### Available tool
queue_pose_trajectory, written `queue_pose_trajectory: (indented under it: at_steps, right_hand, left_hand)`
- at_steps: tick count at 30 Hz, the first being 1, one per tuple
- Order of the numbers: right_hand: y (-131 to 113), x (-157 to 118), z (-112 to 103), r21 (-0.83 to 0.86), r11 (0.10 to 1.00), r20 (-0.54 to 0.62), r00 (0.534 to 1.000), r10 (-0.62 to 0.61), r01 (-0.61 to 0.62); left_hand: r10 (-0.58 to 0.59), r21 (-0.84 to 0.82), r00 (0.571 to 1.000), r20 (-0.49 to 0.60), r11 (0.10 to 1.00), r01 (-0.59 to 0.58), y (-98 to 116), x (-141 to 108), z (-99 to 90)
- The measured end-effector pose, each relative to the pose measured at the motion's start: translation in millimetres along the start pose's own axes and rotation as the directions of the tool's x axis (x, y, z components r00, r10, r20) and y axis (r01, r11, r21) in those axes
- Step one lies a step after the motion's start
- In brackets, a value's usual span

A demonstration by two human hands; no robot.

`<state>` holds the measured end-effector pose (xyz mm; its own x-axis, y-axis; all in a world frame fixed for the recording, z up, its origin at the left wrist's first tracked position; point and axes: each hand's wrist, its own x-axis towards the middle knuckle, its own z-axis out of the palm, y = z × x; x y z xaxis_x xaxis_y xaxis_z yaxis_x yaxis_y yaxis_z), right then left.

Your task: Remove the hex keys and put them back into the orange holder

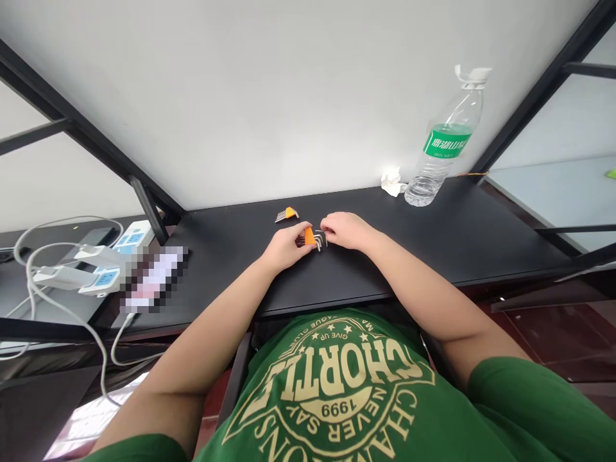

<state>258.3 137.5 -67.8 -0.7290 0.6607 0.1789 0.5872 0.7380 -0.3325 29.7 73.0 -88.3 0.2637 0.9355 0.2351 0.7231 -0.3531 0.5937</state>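
Note:
My left hand (287, 248) is closed round an orange hex key holder (309, 236) just above the black desk. Several bent silver hex keys (318, 241) stick out of its right side. My right hand (347, 230) is beside them with its fingers pinched at the end of a hex key; whether that key is still seated in the holder is too small to tell. A second orange holder with hex keys (289, 212) lies on the desk behind my left hand.
On the black desk (375, 282), a tall clear bottle (445, 141) and crumpled white tissue (393, 181) stand at the back right. A phone (154, 277) with a white cable lies at the left, near power strips (106, 280). Black metal frames flank the desk.

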Motion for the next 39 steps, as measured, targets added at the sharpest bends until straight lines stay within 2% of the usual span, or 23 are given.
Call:
queue_pose_trajectory:
  at_steps: [4, 7, 22, 30, 32, 36, 39]
  right_hand:
    - [2.6, 2.1, 1.9, 0.168, 0.983, 0.001, 0.997, -0.075, 0.074]
    - [3.2, 2.5, 2.4, 0.216, 0.972, 0.010, 0.995, -0.095, 0.090]
    - [5.1, 1.4, -0.6, 0.322, 0.943, -0.073, 0.995, -0.062, 0.082]
    - [-4.2, 0.7, 4.2, 0.347, 0.929, -0.090, 0.991, -0.103, 0.129]
    - [-9.2, 0.4, 5.2, 0.418, 0.904, -0.080, 0.995, -0.066, 0.093]
    - [-9.6, -1.2, 3.1, 0.632, 0.771, 0.033, 0.997, 0.067, -0.073]
    - [-3.6, -1.8, -0.8, 0.631, 0.752, 0.125, 0.982, 0.144, -0.191]
  left_hand:
    - [-0.008, -0.002, 1.000, -0.019, 1.000, 0.008, 2.0, -1.0, -1.0]
    - [0.011, -0.012, 1.000, -0.023, 1.000, -0.012, 3.5, -1.5, -1.5]
    - [0.012, 0.015, 1.000, -0.026, 1.000, -0.011, 3.7, -2.9, -5.0]
    - [0.084, 0.030, 0.996, 0.027, 0.996, -0.085, 7.1, -3.3, -4.6]
    - [0.122, 0.085, 0.992, 0.012, 0.989, -0.123, 7.3, -2.6, -3.2]
    - [0.185, 0.186, 0.981, -0.062, 0.968, -0.171, 2.6, -1.2, 0.4]
    - [0.169, 0.151, 0.980, -0.108, 0.977, -0.152, -3.7, -1.1, 2.3]
